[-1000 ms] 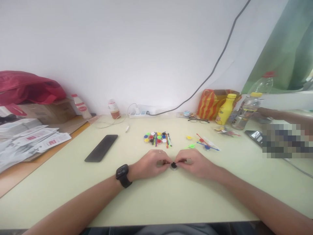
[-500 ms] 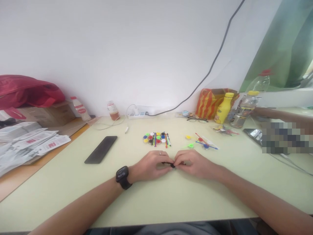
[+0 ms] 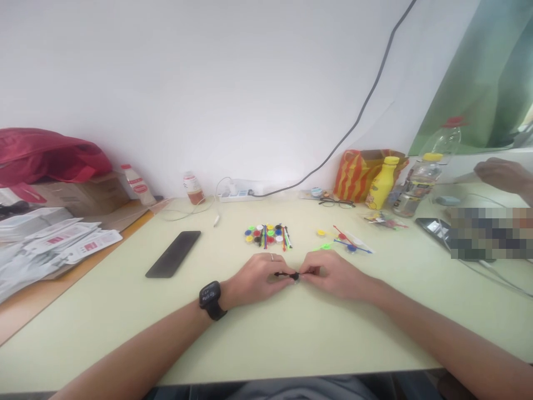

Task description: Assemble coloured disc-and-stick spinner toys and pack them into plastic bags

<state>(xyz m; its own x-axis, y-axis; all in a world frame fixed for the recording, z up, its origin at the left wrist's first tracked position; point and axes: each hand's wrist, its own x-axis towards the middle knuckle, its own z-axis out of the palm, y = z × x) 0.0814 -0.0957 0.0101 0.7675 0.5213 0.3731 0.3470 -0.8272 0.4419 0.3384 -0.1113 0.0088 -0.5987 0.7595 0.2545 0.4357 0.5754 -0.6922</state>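
Note:
Low over the near middle of the table, both hands meet at a small black arrow spinner [image 3: 294, 275] with a round centre. My left hand [image 3: 260, 278], a ring on one finger and a black watch at the wrist, pinches it at the centre, and the dark arrow tip shows between thumb and forefinger. From the other side my right hand [image 3: 333, 276] grips the arrow's opposite end in its fingertips. Just beyond lies a group of coloured discs and arrow strips [image 3: 268, 236]. Several coloured arrow spinners [image 3: 350, 248], blue, red and green among them, lie beyond my right hand.
A black phone [image 3: 174, 254] lies at left, near papers [image 3: 62, 244] and a cardboard box [image 3: 83, 194]. Along the back stand bottles, a power strip [image 3: 237, 196], glasses [image 3: 336, 203] and a striped bag [image 3: 350, 175]. Another person's hand [image 3: 503, 175] is at far right.
My fingertips have shifted apart slightly, so more of the black spinner shows between them. At far right, the other person's arm has moved and a raised hand now shows.

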